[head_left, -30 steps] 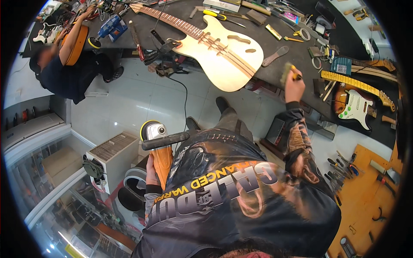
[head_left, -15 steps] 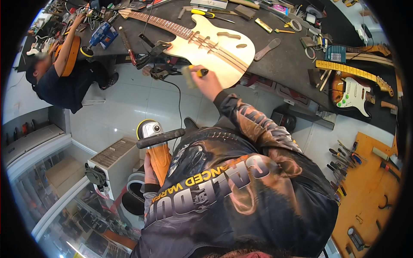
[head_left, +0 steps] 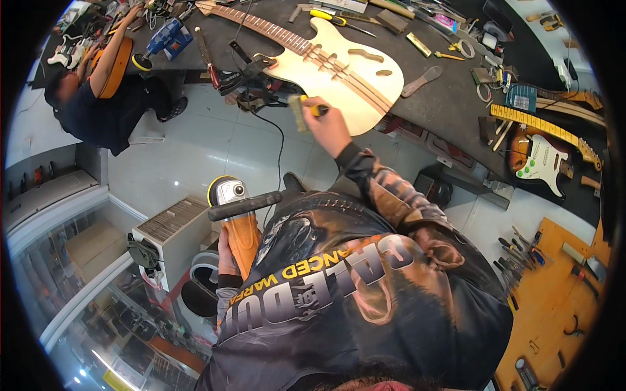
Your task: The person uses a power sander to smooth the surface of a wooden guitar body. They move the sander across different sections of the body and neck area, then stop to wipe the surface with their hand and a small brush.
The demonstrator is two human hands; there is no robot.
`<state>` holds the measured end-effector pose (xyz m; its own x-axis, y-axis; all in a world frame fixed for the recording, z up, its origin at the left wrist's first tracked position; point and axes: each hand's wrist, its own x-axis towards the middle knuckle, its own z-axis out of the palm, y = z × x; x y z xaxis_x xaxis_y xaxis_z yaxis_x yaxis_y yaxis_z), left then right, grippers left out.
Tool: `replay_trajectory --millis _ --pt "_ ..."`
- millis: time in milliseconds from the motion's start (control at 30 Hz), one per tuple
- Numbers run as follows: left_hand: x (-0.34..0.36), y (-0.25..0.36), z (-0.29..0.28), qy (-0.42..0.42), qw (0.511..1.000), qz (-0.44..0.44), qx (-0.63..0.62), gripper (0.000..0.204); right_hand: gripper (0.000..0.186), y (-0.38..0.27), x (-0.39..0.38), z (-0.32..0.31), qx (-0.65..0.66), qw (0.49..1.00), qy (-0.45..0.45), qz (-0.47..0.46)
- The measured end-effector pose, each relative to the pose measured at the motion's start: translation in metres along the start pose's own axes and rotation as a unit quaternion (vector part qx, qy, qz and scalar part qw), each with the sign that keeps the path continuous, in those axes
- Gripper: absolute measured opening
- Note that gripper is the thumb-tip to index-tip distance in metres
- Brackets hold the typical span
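My left hand [head_left: 226, 254] is wrapped around the orange body of a power polisher [head_left: 242, 238], held upright beside my waist; it has a black side handle and a round yellow pad on top. In my right hand [head_left: 332, 130] is a brush [head_left: 300, 115] with pale bristles and a yellow-and-black handle. The brush is held at the near edge of an unfinished pale electric guitar [head_left: 352, 78], off its rim and slightly blurred. I cannot tell whether the hand touches the body. The guitar lies on the dark workbench [head_left: 437, 94], its neck pointing to the far left.
A screwdriver [head_left: 329, 17] and a blue power tool [head_left: 166, 42] lie on the bench. A sunburst guitar [head_left: 544, 159] sits at the right. Another person [head_left: 98, 107] works with an orange guitar at the far left. A black cord [head_left: 282, 140] hangs down toward the floor.
The view has shifted, so bench and guitar appear farther right and higher. My right hand, still gripping the brush, stays by the guitar's near edge. The polisher remains in my left hand.
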<state>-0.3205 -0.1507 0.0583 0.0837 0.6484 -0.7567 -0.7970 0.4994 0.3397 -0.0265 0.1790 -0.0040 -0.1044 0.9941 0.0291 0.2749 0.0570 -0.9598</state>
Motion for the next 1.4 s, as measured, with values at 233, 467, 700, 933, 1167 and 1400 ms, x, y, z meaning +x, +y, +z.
replay_trajectory --millis 233,467,700,933,1167,1400 --pt "0.015 0.004 0.026 -0.052 0.998 0.022 -0.012 0.096 0.024 0.051 -0.017 -0.106 0.024 0.994 0.086 0.065" --pt "0.034 -0.007 0.037 0.021 1.000 -0.017 0.016 0.095 0.032 0.190 -0.007 -0.443 0.136 0.866 0.386 0.287" --pt "0.051 -0.040 0.081 -0.017 0.999 -0.047 -0.006 0.111 0.064 0.228 0.055 -0.551 0.151 0.865 0.336 0.341" --pt "0.074 -0.069 0.113 -0.039 0.998 -0.046 -0.018 0.118 0.042 0.094 0.047 -0.348 -0.323 0.930 0.171 0.034" --pt "0.116 -0.081 0.119 -0.147 0.976 -0.125 -0.097 0.111 0.050 -0.109 -0.010 -0.116 -0.097 0.907 -0.361 -0.194" --pt "0.132 -0.080 0.117 -0.043 0.997 -0.069 -0.004 0.088 0.036 -0.099 -0.018 -0.099 -0.176 0.911 -0.361 -0.096"
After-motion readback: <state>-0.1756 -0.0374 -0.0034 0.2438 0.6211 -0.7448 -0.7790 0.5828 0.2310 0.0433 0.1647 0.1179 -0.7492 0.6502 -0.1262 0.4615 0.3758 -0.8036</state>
